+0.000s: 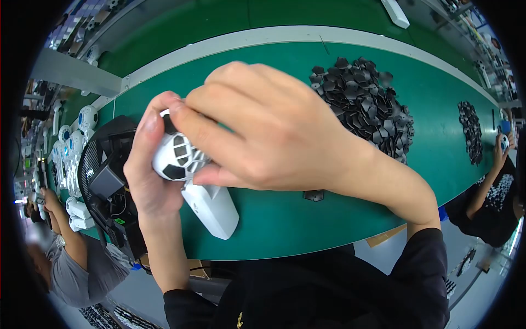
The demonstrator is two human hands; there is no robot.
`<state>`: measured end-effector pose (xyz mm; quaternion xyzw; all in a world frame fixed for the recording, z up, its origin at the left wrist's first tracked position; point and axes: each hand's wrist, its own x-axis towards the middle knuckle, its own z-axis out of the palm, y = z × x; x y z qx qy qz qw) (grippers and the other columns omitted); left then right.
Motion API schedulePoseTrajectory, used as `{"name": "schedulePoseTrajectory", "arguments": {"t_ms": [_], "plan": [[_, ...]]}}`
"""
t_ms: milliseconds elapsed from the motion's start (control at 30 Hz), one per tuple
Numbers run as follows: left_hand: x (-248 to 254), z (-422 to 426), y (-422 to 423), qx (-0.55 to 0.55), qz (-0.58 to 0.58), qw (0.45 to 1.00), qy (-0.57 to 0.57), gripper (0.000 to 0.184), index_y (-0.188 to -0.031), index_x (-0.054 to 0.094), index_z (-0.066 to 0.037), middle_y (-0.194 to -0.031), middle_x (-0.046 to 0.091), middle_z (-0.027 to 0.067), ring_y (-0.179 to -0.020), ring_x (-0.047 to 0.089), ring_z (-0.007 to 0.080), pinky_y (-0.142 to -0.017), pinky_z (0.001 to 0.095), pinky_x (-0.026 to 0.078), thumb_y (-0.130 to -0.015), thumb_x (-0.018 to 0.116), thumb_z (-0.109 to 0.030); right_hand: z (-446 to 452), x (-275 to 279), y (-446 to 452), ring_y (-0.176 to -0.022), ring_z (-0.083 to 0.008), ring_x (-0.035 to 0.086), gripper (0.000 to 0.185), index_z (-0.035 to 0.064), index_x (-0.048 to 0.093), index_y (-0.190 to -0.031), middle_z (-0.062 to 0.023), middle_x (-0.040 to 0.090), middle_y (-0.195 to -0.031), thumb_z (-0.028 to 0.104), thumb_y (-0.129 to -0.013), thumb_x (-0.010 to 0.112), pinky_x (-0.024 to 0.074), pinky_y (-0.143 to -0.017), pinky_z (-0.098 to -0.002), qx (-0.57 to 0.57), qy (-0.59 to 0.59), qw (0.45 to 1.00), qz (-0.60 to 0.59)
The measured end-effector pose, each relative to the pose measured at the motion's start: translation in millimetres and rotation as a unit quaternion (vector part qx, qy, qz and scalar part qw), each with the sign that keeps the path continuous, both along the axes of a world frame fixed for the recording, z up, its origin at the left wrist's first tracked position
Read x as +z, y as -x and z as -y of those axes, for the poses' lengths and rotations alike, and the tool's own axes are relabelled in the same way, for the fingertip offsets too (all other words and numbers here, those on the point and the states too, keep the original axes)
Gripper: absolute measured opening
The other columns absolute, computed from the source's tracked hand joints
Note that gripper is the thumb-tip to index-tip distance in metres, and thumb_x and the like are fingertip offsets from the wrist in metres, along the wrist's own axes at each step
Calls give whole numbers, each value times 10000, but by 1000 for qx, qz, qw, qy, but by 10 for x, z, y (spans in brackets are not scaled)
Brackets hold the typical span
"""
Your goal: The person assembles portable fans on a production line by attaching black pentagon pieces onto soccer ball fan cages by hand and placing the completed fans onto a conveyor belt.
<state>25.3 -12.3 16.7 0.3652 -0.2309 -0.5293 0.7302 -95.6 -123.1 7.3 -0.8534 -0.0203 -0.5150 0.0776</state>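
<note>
A white handheld fan with a football-patterned head (pixel 173 159) is in my left hand (pixel 155 170), whose fingers and thumb wrap round the head from the left. The fan's white handle (pixel 212 211) points down and right over the green table. My right hand (pixel 257 126) reaches across the top of the head, its thumb near the grille and its fingers bent together at the upper edge. A black patch shows on the head beneath those fingertips. Whatever the right fingertips pinch, if anything, is hidden by the hand itself.
A large heap of black pentagonal pieces (pixel 367 104) lies on the green table (pixel 285 230), with one loose piece (pixel 314 195) near my right forearm. A black desk fan (pixel 109 181) stands left. White fans (pixel 71 145) stand beyond it. Co-workers sit on both sides.
</note>
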Motion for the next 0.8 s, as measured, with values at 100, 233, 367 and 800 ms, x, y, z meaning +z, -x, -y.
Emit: {"name": "schedulePoseTrajectory", "arguments": {"t_ms": [100, 233, 367, 800], "plan": [[38, -27, 19, 31, -19, 999, -29, 313, -1062, 484, -6, -944, 567, 105, -855, 585, 173, -732, 288, 497, -867, 467, -250, -47, -64, -58, -674, -155, 494, 188, 21, 576, -687, -35, 527, -723, 183, -595, 602, 392, -543, -249, -43, 57, 997, 32], [2, -34, -5, 22, 36, 999, -18, 342, -1072, 484, -4, -948, 571, 94, -874, 579, 171, -765, 286, 464, -863, 423, -268, -111, -8, -35, -649, -153, 480, 131, 34, 563, -634, -47, 534, -704, 160, -600, 560, 330, -500, -245, -58, 43, 996, 43], [-12, -19, 86, 81, 69, 994, -17, 312, -1040, 484, -22, -939, 564, 78, -908, 560, 161, -788, 285, 442, -903, 357, -272, -184, -19, -43, -655, -161, 483, 130, 33, 567, -612, -54, 550, -677, 161, -586, 571, 340, -505, -248, -88, 63, 993, 47], [-60, -84, -129, -4, -29, 999, 33, 236, -981, 455, -97, -1076, 504, 112, -1008, 504, 277, -585, 430, 506, -842, 485, -286, 62, 9, 367, -702, -291, 603, 188, -1, 620, -764, -139, 588, -714, 180, -728, 654, 488, -609, -378, 106, -167, 854, -481]]}}
